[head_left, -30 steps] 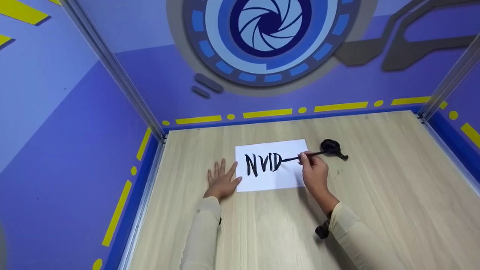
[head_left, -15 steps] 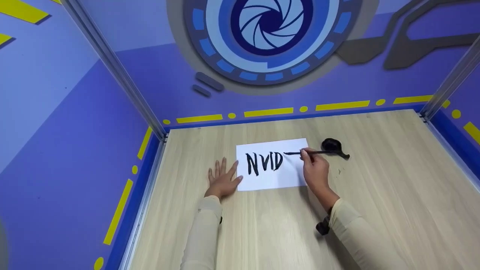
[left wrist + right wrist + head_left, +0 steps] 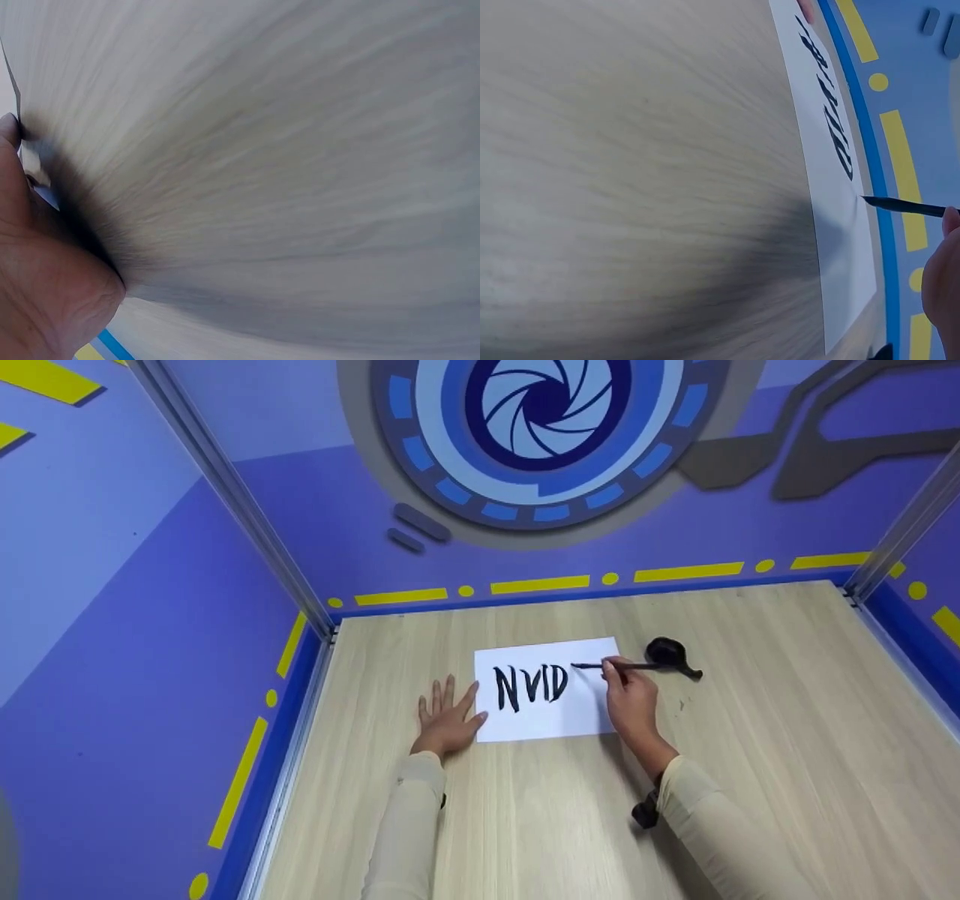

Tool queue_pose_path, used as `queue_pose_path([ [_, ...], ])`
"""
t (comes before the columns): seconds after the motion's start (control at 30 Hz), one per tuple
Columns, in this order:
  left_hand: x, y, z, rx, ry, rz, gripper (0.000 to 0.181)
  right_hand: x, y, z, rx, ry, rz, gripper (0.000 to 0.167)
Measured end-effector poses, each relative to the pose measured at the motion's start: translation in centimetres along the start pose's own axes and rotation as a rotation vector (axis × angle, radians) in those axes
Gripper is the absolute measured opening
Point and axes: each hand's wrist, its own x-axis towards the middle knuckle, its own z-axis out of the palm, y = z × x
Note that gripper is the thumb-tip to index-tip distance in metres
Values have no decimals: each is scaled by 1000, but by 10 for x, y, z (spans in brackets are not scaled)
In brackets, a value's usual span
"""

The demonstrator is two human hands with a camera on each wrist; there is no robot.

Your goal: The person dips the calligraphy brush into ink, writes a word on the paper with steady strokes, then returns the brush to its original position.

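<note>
Right hand [image 3: 632, 703] pinches brush [image 3: 589, 666], tip just right of inked letters [image 3: 545, 684] N, V, I, D; contact unclear to me. My left hand [image 3: 445, 727], fingers spread, rests at left edge of paper [image 3: 544, 726] on worktop [image 3: 525, 825]. Four letters done; bare stretch beyond D looks unfinished.

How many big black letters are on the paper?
4. Going left to right across the white paper: N, then V, then I, and last D, closest to the tip of the brush. None seem hidden.
</note>
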Motion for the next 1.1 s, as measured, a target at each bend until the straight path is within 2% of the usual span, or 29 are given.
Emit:
queue_pose_path([
  [0.13,2,-3,2,-16,1,7,70,-1,1,-1,-32,-12,8,19],
  [0.33,3,-3,1,14,-22,-13,70,-3,3,-3,-70,-27,14,20],
  [0.57,6,-9,7,26,-20,-17,71,-6,4,-2,-90,-11,-7,19],
  [1.1,4,-4,3,26,-30,-13,71,-3,2,-2,-117,-54,-49,20],
])
